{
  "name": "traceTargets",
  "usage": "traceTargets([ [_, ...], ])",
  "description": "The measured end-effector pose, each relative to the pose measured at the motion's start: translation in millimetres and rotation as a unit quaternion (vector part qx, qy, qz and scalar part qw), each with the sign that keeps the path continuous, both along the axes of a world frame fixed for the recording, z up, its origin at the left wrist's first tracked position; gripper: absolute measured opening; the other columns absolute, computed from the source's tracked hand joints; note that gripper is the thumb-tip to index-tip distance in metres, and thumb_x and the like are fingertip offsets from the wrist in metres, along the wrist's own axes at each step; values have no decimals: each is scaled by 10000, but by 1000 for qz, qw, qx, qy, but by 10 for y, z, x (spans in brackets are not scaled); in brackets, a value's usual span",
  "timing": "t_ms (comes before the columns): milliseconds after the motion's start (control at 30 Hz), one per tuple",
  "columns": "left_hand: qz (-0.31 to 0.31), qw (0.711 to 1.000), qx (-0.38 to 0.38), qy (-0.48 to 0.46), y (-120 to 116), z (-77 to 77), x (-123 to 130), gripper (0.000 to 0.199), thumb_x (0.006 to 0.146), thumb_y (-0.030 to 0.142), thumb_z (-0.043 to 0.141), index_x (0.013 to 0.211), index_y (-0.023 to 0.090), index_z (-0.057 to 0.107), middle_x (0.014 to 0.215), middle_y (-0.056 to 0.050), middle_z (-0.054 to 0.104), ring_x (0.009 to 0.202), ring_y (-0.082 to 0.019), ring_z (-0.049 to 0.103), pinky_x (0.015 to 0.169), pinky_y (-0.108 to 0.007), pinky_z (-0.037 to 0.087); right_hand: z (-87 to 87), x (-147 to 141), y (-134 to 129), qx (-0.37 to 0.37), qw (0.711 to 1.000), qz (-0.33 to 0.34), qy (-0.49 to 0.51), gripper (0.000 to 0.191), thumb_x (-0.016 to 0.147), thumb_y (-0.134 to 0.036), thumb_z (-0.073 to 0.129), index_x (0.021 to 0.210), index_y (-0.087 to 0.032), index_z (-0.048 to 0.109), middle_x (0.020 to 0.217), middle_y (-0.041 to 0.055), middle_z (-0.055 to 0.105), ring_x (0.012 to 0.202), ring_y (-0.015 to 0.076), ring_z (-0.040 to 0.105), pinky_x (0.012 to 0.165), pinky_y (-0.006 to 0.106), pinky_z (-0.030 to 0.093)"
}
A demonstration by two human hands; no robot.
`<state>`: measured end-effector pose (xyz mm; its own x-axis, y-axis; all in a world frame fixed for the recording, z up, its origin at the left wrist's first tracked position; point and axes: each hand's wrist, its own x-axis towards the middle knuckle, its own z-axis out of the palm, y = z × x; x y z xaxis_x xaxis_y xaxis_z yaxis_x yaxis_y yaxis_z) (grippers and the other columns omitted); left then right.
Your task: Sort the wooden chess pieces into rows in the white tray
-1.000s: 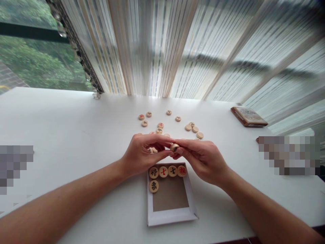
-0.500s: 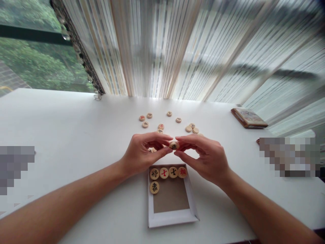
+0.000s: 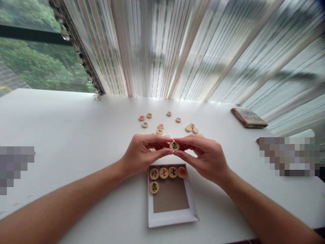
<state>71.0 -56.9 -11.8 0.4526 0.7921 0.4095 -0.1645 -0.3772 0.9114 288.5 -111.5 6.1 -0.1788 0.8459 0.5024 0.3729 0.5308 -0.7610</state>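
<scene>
Between the fingertips of both hands is a round wooden Chinese chess piece [image 3: 174, 146], its black character turned toward me. My left hand [image 3: 144, 149] pinches it from the left, and my right hand [image 3: 203, 152] pinches it from the right. Just below the hands lies a shallow white box [image 3: 175, 218] with a brown bottom. Along its far side is a row of pieces with black and red characters, among them a red one [image 3: 182, 172] at the right end. A single black-marked piece [image 3: 154, 187] sits under the row's left end.
Several loose chess pieces [image 3: 159, 131] are scattered on the white table [image 3: 76, 135] beyond my hands, some partly hidden by them. A flat decorated box [image 3: 249, 118] lies at the right rear. Curtains [image 3: 162, 51] hang behind the table.
The held piece has turned so that its marked face now shows fully toward me. My fingertips have come closer together around it. The pieces in the box have stayed put.
</scene>
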Motion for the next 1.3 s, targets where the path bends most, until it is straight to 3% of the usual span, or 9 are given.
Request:
traceTargets([
  [267, 4, 1000, 6, 11, -9, 21, -7, 270, 820, 202, 913, 1074, 123, 865, 986, -127, 864, 855, -211, 836, 770, -242, 693, -26, 8, 19, -72, 996, 21, 48, 247, 920, -290, 847, 1149, -197, 853, 1010, 108, 852, 879, 240, 812, 736, 349, 689],
  [600, -8, 1000, 19, 13, 5, 26, -7, 171, 864, 205, 881, 1011, 120, 870, 877, -99, 848, 690, -133, 765, 604, -177, 624, 43, -28, 7, -108, 992, 24, 64, 192, 935, -354, 828, 976, -176, 884, 795, 76, 834, 627, 169, 761, 572, 249, 635],
  [700, -14, 1000, 11, 8, 1, 16, -3, 159, 866, 173, 871, 1015, 119, 864, 916, -97, 851, 741, -133, 787, 658, -166, 642, 72, -40, -1, -123, 990, 28, 69, 239, 939, -401, 820, 902, -171, 873, 699, 56, 800, 589, 159, 744, 551, 225, 616],
  [933, -51, 998, -17, -24, -30, 8, 15, 340, 817, 77, 880, 1151, 111, 825, 916, -86, 854, 810, -159, 829, 772, -194, 683, 102, -41, -5, -171, 984, 24, 49, 414, 969, -511, 758, 755, -160, 797, 629, 33, 724, 527, 103, 618, 496, 190, 481],
  [1167, -34, 998, 53, 5, -38, 28, 30, 274, 835, 96, 870, 1105, 79, 823, 882, -87, 847, 758, -146, 817, 732, -169, 672, 43, -54, -26, -236, 967, 35, 86, 327, 842, -480, 896, 875, -165, 816, 755, 36, 726, 654, 132, 551, 567, 245, 421],
  [1300, -17, 990, 133, 38, -57, 54, 26, 227, 846, 89, 861, 1069, 83, 821, 821, -59, 839, 695, -125, 795, 681, -145, 655, 16, -56, -41, -262, 961, 25, 81, 340, 790, -467, 935, 834, -160, 796, 707, 17, 669, 624, 128, 496, 559, 263, 387],
])
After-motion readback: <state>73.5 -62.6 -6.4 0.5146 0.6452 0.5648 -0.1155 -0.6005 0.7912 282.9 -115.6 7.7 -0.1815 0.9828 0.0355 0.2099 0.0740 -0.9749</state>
